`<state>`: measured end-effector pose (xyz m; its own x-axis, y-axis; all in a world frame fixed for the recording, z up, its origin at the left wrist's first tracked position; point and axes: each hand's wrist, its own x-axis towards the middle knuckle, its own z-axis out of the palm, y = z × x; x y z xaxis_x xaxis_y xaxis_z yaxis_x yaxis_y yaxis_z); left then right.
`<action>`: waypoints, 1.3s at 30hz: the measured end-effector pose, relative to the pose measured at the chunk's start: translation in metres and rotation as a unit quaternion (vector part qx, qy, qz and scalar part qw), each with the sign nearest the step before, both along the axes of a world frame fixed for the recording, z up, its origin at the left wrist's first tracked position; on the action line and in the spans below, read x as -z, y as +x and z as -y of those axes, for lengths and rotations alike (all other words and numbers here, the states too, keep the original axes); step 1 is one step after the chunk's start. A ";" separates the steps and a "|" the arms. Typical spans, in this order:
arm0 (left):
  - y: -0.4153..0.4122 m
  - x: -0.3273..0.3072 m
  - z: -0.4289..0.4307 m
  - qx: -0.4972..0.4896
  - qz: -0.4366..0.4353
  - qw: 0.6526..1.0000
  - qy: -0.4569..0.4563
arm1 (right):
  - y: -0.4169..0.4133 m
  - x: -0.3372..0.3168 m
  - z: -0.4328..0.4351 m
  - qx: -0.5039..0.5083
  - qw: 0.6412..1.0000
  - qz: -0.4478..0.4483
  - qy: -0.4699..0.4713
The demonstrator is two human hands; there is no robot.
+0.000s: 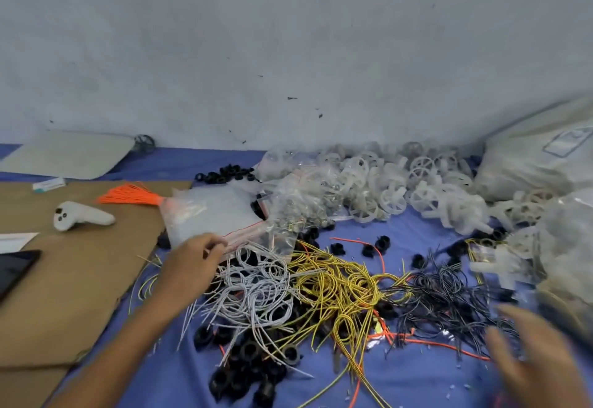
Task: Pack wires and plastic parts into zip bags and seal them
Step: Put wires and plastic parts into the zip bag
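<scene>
Blue cloth (401,234): left hand (192,263) grip pinches zip bags (208,215); right hand (532,356) spread, empty.

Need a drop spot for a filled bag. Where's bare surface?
Best: cardboard, between phone and the left hand gripping the zip bags, nearer than the controller. Also blue cloth at the near edge, between black rings and right hand. Crowded: wire heap centre, white wheels behind.
</scene>
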<state>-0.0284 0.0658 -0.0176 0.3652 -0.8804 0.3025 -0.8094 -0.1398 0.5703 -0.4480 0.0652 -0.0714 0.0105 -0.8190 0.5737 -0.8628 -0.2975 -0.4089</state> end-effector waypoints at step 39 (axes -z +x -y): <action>0.010 -0.006 0.040 0.101 0.310 0.942 0.084 | 0.053 0.020 -0.002 -0.067 0.985 -0.114 0.114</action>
